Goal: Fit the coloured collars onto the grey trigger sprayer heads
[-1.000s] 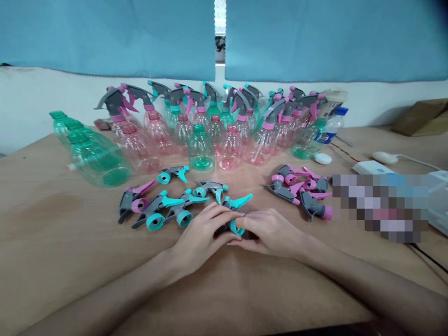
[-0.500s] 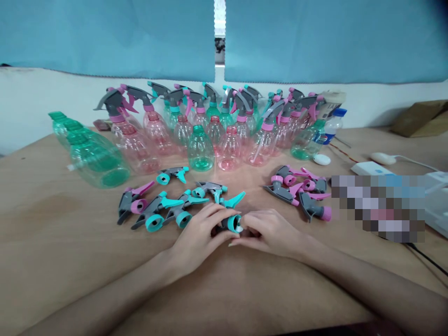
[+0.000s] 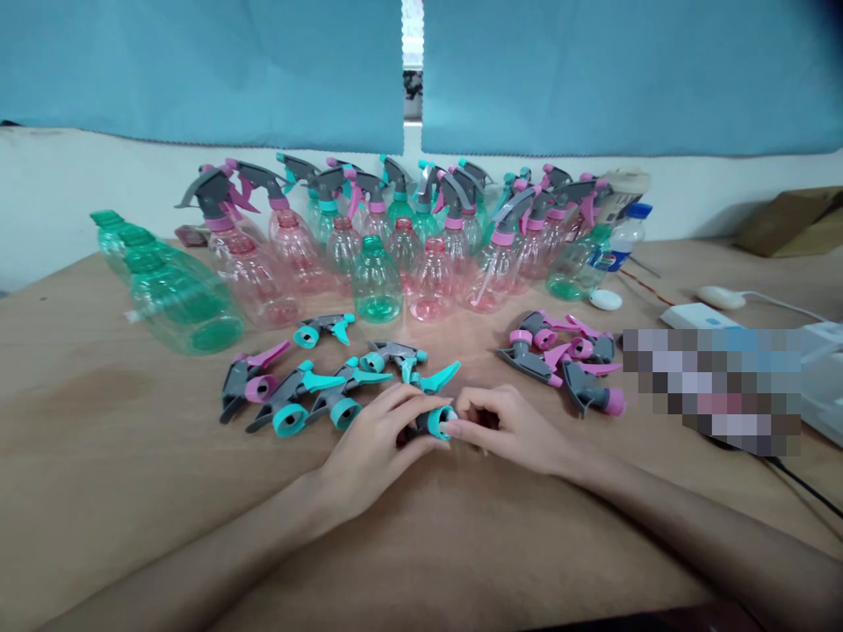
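Note:
My left hand (image 3: 375, 439) is wrapped around a grey and teal trigger spray head (image 3: 440, 422), its collar opening turned toward my right hand. The fingers of my right hand (image 3: 510, 428) are curled at that opening, with the thumb at the collar's rim. Something small and whitish shows there, too small to name. Just left of my left hand lie other teal spray heads (image 3: 290, 420), and a pink one (image 3: 262, 387) is beside them. Farther right, several pink and grey spray heads (image 3: 594, 391) lie in a loose group.
Behind the spray heads stand green bottles (image 3: 378, 290) and pink bottles (image 3: 431, 285), several of them topped with spray heads. More green bottles (image 3: 188, 303) are at the left. A blue-capped bottle (image 3: 625, 237), a white oval object (image 3: 605, 300) and white boxes with cables (image 3: 702, 320) are at right.
My right hand has shifted slightly and its thumb has risen from below the collar to the collar's opening. My left hand keeps its hold on the spray head.

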Action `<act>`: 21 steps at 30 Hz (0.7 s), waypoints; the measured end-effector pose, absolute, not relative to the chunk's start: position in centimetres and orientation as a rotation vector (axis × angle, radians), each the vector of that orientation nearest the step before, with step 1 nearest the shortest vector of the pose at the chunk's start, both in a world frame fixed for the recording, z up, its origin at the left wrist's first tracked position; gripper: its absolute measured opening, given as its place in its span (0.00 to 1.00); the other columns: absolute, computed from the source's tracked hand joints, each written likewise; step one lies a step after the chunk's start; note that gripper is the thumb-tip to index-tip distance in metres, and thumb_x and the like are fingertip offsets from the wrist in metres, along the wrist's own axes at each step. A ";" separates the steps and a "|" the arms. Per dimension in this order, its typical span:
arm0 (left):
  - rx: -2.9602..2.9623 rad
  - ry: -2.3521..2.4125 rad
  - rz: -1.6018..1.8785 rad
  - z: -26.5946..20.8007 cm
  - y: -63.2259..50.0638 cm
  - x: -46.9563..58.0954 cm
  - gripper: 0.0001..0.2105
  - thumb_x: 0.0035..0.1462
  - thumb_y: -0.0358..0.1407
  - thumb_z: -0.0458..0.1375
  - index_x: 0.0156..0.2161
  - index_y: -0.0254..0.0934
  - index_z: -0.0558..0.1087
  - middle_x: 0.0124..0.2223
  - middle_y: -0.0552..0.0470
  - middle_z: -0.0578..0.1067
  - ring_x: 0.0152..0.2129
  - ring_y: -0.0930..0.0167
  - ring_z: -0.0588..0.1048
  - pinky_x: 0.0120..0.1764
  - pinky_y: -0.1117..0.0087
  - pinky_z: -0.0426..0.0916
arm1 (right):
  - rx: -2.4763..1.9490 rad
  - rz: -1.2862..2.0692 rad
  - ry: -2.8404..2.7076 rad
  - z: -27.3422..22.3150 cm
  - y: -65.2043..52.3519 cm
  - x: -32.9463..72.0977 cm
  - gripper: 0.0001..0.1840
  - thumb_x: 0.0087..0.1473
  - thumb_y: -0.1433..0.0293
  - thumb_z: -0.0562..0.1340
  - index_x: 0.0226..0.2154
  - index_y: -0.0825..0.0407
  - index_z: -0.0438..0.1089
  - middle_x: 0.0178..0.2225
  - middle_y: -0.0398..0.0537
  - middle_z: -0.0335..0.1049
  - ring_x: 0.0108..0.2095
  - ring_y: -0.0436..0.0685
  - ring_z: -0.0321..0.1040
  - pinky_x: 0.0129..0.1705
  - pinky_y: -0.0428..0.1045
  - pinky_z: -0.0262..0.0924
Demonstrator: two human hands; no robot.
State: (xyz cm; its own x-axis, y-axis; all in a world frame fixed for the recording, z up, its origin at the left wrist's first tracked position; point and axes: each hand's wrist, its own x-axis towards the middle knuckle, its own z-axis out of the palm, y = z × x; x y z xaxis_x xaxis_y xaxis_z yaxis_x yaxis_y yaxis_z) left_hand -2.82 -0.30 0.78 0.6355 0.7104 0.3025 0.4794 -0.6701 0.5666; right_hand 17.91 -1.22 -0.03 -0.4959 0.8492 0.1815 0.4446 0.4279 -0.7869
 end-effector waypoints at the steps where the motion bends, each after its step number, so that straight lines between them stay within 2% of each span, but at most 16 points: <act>1: 2.420 0.947 0.714 0.7 -0.3 -2.8 0.14 0.58 0.34 0.58 0.49 0.41 0.69 0.43 0.50 0.71 0.38 0.68 0.71 0.40 0.66 0.69 | -1.079 0.977 -2.101 0.0 -1.2 18.0 0.19 0.59 0.58 0.56 0.23 0.53 0.60 0.18 0.36 0.61 0.19 0.45 0.57 0.24 0.43 0.50; 7: 2.371 0.975 0.702 0.6 -0.3 -2.9 0.14 0.56 0.31 0.59 0.48 0.41 0.69 0.42 0.52 0.70 0.37 0.70 0.71 0.39 0.69 0.68 | -1.088 1.189 -2.032 0.0 -1.2 18.3 0.17 0.60 0.58 0.55 0.29 0.54 0.66 0.19 0.38 0.66 0.19 0.46 0.62 0.25 0.43 0.54; 10: 2.359 0.976 0.710 0.7 -0.3 -2.9 0.13 0.57 0.31 0.59 0.48 0.41 0.69 0.42 0.52 0.70 0.36 0.70 0.70 0.38 0.70 0.67 | -1.109 1.307 -1.927 0.2 -0.7 18.7 0.18 0.58 0.56 0.56 0.29 0.54 0.67 0.17 0.36 0.62 0.18 0.46 0.60 0.23 0.43 0.52; 14: 2.333 0.981 0.728 0.8 -0.3 -2.9 0.12 0.57 0.32 0.58 0.47 0.41 0.69 0.40 0.54 0.70 0.30 0.73 0.69 0.35 0.72 0.67 | -1.098 1.369 -1.790 0.2 0.1 19.3 0.20 0.58 0.54 0.55 0.28 0.54 0.66 0.15 0.35 0.57 0.18 0.46 0.56 0.23 0.43 0.51; 17: 2.321 0.978 0.736 0.9 -0.4 -2.9 0.11 0.56 0.31 0.59 0.46 0.41 0.69 0.38 0.55 0.69 0.28 0.75 0.68 0.33 0.73 0.66 | -1.043 1.387 -1.800 0.1 0.2 19.5 0.21 0.59 0.55 0.54 0.27 0.54 0.65 0.15 0.34 0.56 0.17 0.45 0.55 0.24 0.44 0.51; 21: 2.337 0.961 0.721 0.8 -0.4 -2.9 0.12 0.57 0.30 0.58 0.47 0.41 0.69 0.36 0.55 0.69 0.28 0.74 0.68 0.32 0.73 0.66 | -1.015 1.421 -1.930 0.1 -0.4 19.2 0.21 0.60 0.56 0.54 0.26 0.54 0.65 0.16 0.34 0.53 0.17 0.44 0.51 0.21 0.43 0.46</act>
State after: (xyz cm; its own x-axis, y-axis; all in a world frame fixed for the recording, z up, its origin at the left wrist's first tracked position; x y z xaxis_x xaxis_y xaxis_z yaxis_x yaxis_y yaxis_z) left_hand -2.94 -0.39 0.82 0.6090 0.7434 0.2765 0.4738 -0.6206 0.6248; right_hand 19.20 -0.35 0.11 -0.5758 0.8174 -0.0154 0.2575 0.1635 -0.9524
